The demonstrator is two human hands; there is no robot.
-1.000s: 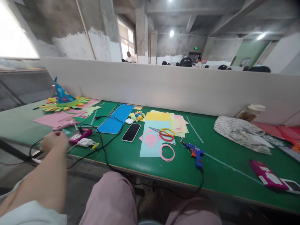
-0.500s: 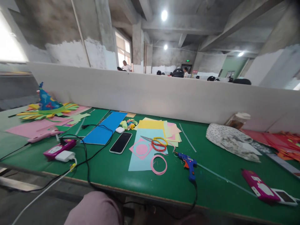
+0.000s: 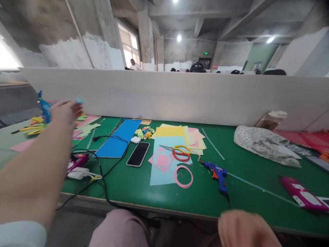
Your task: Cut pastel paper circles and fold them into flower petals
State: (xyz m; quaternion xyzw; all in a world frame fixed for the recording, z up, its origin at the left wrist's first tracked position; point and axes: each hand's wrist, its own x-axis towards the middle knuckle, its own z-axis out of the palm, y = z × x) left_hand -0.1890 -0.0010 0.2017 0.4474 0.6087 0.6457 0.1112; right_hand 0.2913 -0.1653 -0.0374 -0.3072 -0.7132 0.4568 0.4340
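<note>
My left hand (image 3: 68, 109) is raised at the left, in front of the paper party hat (image 3: 45, 111), and hides most of it. Its fingers are bent together, with a small light-blue piece (image 3: 79, 101) at their tips, blurred by motion. At the bottom edge, near the table's front, my right hand (image 3: 246, 228) is smeared and its fingers cannot be made out. Between the hands lie scissors (image 3: 181, 153) with red and yellow handles, a pink paper ring (image 3: 183, 177), light-blue paper (image 3: 158, 176) and a blue hot glue gun (image 3: 217, 173).
A phone (image 3: 138, 154), a white case (image 3: 135, 140) and a blue board (image 3: 115, 142) lie left of centre. Black cables cross the front edge near a magenta power strip (image 3: 79, 161). To the right are a patterned cloth (image 3: 264, 147), a jar (image 3: 269, 120) and another magenta box (image 3: 303, 193).
Both hands have come into view, the left reaching up across the hat and the right at the bottom edge. The camera view has shifted, so the table things appear farther right.
</note>
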